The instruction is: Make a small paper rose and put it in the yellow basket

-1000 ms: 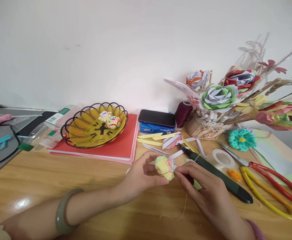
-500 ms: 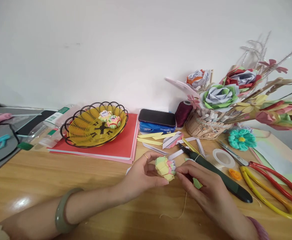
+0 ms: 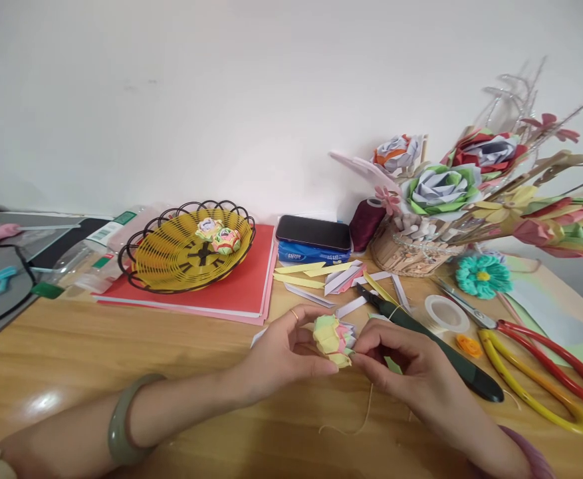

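Note:
Between my hands is a small folded paper flower point(image 3: 330, 338), pale yellow-green outside with pink and lilac inner petals. My left hand point(image 3: 291, 352) is closed round its left side, thumb below and fingers behind. My right hand point(image 3: 401, 366) pinches at the flower's right edge; its fingertips meet the petals there, and I cannot make out whether they also grip a thread. A thin cream thread point(image 3: 363, 426) trails down onto the table beneath the flower. Just behind my right hand lies a dark green-handled tool point(image 3: 435, 346) with a pointed tip.
Behind my hands lie paper strips point(image 3: 301, 281), and a phone point(image 3: 314, 233) on a blue pack point(image 3: 296, 253). At left a yellow woven basket point(image 3: 166, 256) holds two paper flowers. On the right are scissors point(image 3: 545, 366), a tape roll point(image 3: 445, 314) and a pot of paper flowers point(image 3: 405, 256).
The flower has shifted slightly right and turned a little in my left hand. My right fingers have adjusted their pinch at its edge. The surrounding things stay in place.

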`<act>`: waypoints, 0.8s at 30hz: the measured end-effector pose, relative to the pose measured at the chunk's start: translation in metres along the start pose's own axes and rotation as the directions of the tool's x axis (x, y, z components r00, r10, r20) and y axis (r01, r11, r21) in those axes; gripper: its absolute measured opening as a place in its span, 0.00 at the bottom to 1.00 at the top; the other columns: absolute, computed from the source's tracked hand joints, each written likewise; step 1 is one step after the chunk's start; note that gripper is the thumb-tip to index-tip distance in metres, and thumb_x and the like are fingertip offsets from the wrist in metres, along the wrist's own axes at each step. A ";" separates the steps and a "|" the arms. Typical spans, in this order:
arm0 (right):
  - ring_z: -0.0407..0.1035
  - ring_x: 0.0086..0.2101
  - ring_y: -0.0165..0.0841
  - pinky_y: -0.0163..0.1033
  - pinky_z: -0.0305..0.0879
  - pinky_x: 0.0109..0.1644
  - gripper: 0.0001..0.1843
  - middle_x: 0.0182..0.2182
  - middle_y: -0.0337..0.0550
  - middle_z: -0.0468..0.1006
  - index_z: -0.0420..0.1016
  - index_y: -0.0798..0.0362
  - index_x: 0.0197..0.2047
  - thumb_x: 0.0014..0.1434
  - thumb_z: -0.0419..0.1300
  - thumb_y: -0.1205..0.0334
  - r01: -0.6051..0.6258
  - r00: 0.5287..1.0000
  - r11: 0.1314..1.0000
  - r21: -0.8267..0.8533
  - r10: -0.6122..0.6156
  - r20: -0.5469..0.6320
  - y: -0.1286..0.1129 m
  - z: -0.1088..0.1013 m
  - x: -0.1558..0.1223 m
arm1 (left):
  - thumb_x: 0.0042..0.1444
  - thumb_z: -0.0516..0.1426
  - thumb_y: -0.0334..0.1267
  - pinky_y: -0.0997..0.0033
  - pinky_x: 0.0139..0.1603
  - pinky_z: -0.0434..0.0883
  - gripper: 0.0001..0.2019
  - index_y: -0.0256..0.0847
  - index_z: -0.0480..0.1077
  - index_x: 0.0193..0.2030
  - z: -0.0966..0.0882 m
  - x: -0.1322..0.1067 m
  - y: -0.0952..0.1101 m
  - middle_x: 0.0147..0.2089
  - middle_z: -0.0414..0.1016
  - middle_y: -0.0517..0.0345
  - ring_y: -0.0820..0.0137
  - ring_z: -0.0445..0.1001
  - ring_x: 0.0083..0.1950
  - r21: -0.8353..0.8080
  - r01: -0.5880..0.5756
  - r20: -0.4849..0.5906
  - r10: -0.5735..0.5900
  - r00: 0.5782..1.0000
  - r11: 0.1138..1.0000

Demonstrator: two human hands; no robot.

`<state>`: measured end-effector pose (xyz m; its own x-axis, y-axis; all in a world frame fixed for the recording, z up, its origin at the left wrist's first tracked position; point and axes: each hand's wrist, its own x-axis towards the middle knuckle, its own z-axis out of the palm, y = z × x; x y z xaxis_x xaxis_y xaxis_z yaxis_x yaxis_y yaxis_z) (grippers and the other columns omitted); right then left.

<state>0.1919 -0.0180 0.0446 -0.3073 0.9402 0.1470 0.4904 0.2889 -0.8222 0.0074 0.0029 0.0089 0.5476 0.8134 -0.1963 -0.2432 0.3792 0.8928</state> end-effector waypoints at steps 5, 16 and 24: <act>0.65 0.25 0.28 0.32 0.61 0.26 0.10 0.22 0.37 0.72 0.72 0.53 0.24 0.53 0.60 0.57 -0.112 0.993 0.983 0.142 0.104 0.061 0.002 -0.002 0.001 | 0.35 0.67 0.31 0.64 0.45 0.65 0.29 0.43 0.63 0.46 0.002 0.000 0.002 0.44 0.70 0.55 0.67 0.71 0.43 0.015 0.022 -0.009 -0.022 1.000 1.000; 0.61 0.22 0.26 0.31 0.58 0.24 0.13 0.21 0.34 0.69 0.71 0.54 0.23 0.48 0.64 0.53 -0.361 0.930 0.869 0.338 0.308 0.202 0.004 -0.001 0.002 | 0.34 0.67 0.28 0.67 0.44 0.67 0.30 0.41 0.63 0.46 0.000 0.001 0.001 0.42 0.72 0.56 0.69 0.71 0.42 0.028 0.038 0.001 -0.038 0.999 0.999; 0.66 0.28 0.30 0.34 0.61 0.29 0.07 0.28 0.41 0.73 0.73 0.52 0.32 0.58 0.54 0.65 0.067 0.998 0.991 -0.114 -0.066 0.017 0.004 0.001 -0.004 | 0.40 0.66 0.31 0.69 0.46 0.67 0.26 0.42 0.64 0.48 -0.002 0.003 -0.001 0.44 0.74 0.56 0.70 0.72 0.45 0.100 -0.033 -0.036 0.037 0.999 0.994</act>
<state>0.1941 -0.0204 0.0402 -0.3524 0.9160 0.1915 0.5584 0.3701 -0.7424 0.0081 0.0058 0.0067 0.5091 0.8421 -0.1779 -0.1797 0.3062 0.9349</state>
